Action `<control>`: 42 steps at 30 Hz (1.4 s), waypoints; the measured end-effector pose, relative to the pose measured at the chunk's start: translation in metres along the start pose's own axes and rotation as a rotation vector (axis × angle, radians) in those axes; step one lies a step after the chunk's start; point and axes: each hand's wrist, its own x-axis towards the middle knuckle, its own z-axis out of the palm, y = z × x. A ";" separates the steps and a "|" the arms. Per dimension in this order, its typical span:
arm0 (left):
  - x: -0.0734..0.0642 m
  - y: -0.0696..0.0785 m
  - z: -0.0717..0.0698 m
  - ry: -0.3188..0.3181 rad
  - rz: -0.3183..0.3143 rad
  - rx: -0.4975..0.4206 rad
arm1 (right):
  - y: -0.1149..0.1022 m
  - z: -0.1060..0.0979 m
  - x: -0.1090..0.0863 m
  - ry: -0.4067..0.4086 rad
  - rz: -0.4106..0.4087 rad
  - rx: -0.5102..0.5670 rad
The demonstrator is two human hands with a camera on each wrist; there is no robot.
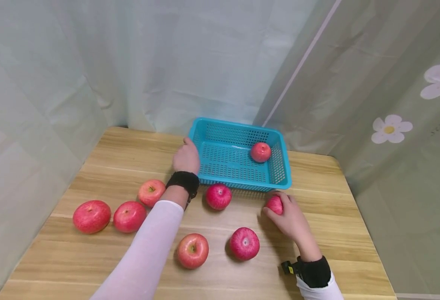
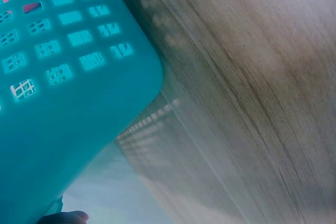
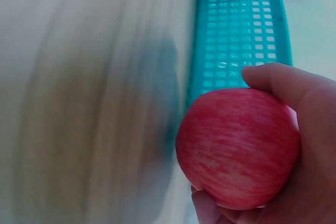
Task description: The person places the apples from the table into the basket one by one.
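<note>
My left hand (image 1: 187, 157) grips the left end of a blue plastic basket (image 1: 238, 182); its fingers are mostly hidden, with one fingertip (image 2: 73, 217) at the rim in the left wrist view. One red apple (image 1: 260, 152) sits inside the basket on the right. My right hand (image 1: 290, 216) holds another red apple (image 3: 239, 148), thumb and fingers curled round it, just in front of the basket's near right corner. Nearest to this hand on the table is a dark red apple (image 1: 244, 243). A similar apple (image 1: 218, 196) rests close to the basket's front wall.
On the wooden table (image 1: 336, 233), a lighter red apple (image 1: 193, 251) lies near the front. Three more apples (image 1: 91, 216) group at the left, one partly behind the left forearm. A pale curtain (image 1: 220, 58) hangs round the table's back and sides.
</note>
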 end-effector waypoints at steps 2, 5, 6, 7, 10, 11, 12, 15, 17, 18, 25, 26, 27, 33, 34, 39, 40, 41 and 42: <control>-0.001 0.000 -0.001 0.001 -0.002 -0.008 | 0.000 -0.005 -0.002 -0.001 -0.002 -0.002; -0.001 0.000 -0.001 0.001 -0.007 -0.016 | -0.002 -0.013 -0.004 -0.006 -0.023 -0.009; -0.001 0.000 -0.002 0.003 -0.008 -0.016 | -0.004 -0.016 -0.005 -0.008 -0.027 -0.010; -0.001 0.000 -0.002 0.005 -0.008 -0.014 | -0.005 -0.019 -0.006 -0.015 -0.026 -0.008; -0.002 0.001 -0.002 0.009 -0.005 -0.013 | -0.009 -0.029 -0.009 -0.032 -0.017 -0.004; -0.002 0.002 -0.002 0.011 -0.003 -0.013 | -0.011 -0.032 -0.010 -0.039 -0.018 0.001; -0.002 0.002 -0.002 0.010 -0.002 -0.016 | -0.013 -0.036 -0.011 -0.046 -0.017 0.006; -0.001 0.002 -0.003 0.011 -0.003 -0.027 | -0.020 -0.045 -0.012 -0.062 -0.051 0.022; -0.001 0.003 -0.003 0.014 -0.004 -0.031 | -0.027 -0.052 -0.012 -0.077 -0.102 0.046; -0.001 0.003 -0.003 0.017 -0.006 -0.033 | -0.031 -0.055 -0.011 -0.082 -0.121 0.058; -0.003 0.003 -0.004 0.029 -0.006 -0.017 | -0.050 -0.067 -0.005 -0.076 -0.234 0.104; -0.003 0.003 -0.004 0.027 -0.006 -0.018 | -0.052 -0.068 -0.003 -0.074 -0.242 0.110; -0.003 0.003 -0.004 0.025 -0.005 -0.019 | -0.054 -0.068 -0.002 -0.071 -0.246 0.118; -0.004 0.003 -0.005 0.020 -0.008 -0.016 | -0.063 -0.068 0.016 -0.016 -0.203 0.156; -0.004 0.002 -0.004 0.021 -0.009 -0.014 | -0.064 -0.068 0.020 -0.002 -0.195 0.158; -0.003 0.003 -0.003 0.015 -0.004 -0.021 | -0.063 -0.069 0.042 0.067 -0.195 0.151; -0.003 0.003 -0.004 0.015 -0.003 -0.024 | -0.062 -0.068 0.048 0.076 -0.197 0.147; -0.003 0.003 -0.004 0.014 -0.004 -0.026 | -0.061 -0.068 0.053 0.084 -0.200 0.144; -0.003 0.003 -0.004 0.014 -0.008 -0.028 | -0.061 -0.067 0.059 0.088 -0.200 0.140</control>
